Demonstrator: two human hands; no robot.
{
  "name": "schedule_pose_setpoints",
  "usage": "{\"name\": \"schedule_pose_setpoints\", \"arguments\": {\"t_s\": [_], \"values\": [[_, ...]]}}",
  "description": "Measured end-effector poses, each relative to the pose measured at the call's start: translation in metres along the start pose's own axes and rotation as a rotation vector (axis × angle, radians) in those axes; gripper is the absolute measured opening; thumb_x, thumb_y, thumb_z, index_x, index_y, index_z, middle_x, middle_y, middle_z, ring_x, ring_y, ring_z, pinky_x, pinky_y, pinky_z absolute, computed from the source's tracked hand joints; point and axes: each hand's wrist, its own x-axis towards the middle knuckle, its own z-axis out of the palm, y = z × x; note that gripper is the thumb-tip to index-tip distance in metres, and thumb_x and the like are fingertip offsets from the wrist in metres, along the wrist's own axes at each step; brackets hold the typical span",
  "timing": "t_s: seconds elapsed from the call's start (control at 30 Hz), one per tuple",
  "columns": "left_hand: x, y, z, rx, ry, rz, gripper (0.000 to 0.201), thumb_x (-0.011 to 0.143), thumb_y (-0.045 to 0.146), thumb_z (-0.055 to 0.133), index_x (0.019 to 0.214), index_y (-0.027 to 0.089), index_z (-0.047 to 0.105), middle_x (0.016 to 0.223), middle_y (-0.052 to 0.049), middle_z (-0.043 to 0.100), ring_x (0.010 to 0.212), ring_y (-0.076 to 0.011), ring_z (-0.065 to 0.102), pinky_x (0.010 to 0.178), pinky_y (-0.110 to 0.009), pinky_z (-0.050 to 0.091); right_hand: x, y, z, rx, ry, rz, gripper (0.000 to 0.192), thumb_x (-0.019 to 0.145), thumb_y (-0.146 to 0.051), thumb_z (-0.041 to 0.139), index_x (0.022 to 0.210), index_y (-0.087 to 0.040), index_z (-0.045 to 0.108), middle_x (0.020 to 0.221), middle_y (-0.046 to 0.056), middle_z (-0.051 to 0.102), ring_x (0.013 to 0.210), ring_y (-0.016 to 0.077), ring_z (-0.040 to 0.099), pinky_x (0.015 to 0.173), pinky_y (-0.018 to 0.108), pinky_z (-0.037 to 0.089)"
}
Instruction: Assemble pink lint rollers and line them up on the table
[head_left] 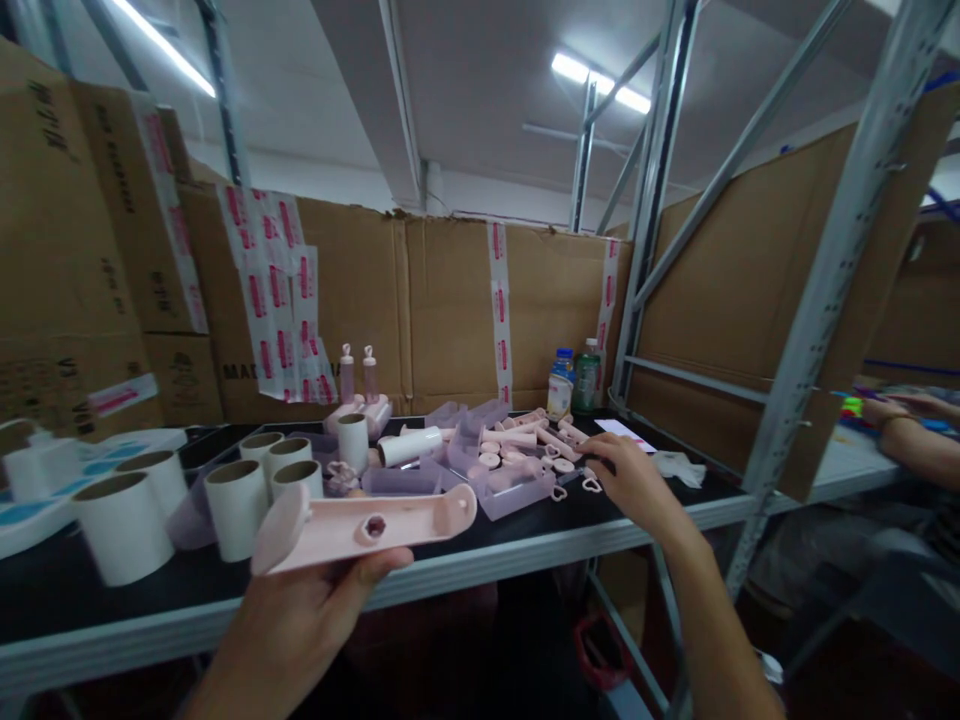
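So the left hand (300, 610) is gripping a long pink shell (360, 527) from below, fingers wrapped around it, holding it flat just over the table's (525, 545) front edge. The right hand (634, 480) is reaching out to the small pink parts (559, 480) by the tray (517, 495), fingers curled down over them, can't tell if it's actually pinching one. White tubes (236, 505) are standing to the left.

Only "MAD" can be read, in dark print on the cardboard box (225, 372); other prints are too blurred.
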Motion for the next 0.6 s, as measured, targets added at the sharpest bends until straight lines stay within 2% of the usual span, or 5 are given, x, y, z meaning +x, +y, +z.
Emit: {"name": "schedule_pose_setpoints", "arguments": {"t_s": [0.1, 0.23, 0.4, 0.6], "values": [[-0.002, 0.001, 0.004, 0.104, 0.021, 0.034, 0.057, 0.096, 0.072, 0.049, 0.095, 0.026, 0.083, 0.1, -0.005, 0.083, 0.097, -0.0285, 0.078, 0.09, -0.034, 0.063, 0.003, 0.031, 0.03, -0.029, -0.093, -0.003, 0.035, 0.081, -0.001, 0.061, 0.101, -0.019, 0.083, 0.11, 0.013, 0.077, 0.109, 0.03, 0.067, 0.106, 0.05, 0.047], [-0.006, 0.007, 0.005, 0.162, 0.051, 0.097, 0.057, 0.098, 0.07, 0.048, 0.097, 0.023, 0.082, 0.103, -0.008, 0.083, 0.1, -0.0288, 0.078, 0.089, -0.034, 0.064, 0.006, 0.049, 0.056, -0.021, -0.146, -0.024, 0.029, 0.08, -0.002, 0.064, 0.092, -0.021, 0.083, 0.109, 0.013, 0.076, 0.112, 0.0302, 0.067, 0.107, 0.049, 0.047], [-0.01, 0.012, 0.006, 0.211, 0.089, 0.132, 0.059, 0.098, 0.069, 0.046, 0.109, 0.021, 0.079, 0.115, -0.011, 0.081, 0.113, -0.0328, 0.075, 0.096, -0.041, 0.063, 0.006, 0.059, 0.059, 0.023, -0.123, -0.064, 0.021, 0.09, -0.012, 0.063, 0.091, -0.023, 0.081, 0.11, 0.01, 0.076, 0.113, 0.0292, 0.066, 0.106, 0.048, 0.047], [0.0, 0.027, 0.004, 0.057, 0.046, 0.192, 0.037, 0.1, 0.052, 0.053, 0.11, 0.025, 0.077, 0.099, -0.006, 0.082, 0.104, -0.0276, 0.078, 0.095, -0.035, 0.062, 0.007, 0.056, 0.058, 0.109, 0.002, -0.088, 0.018, 0.097, -0.028, 0.06, 0.096, -0.026, 0.078, 0.111, 0.009, 0.076, 0.119, 0.0308, 0.063, 0.106, 0.05, 0.046]]}}
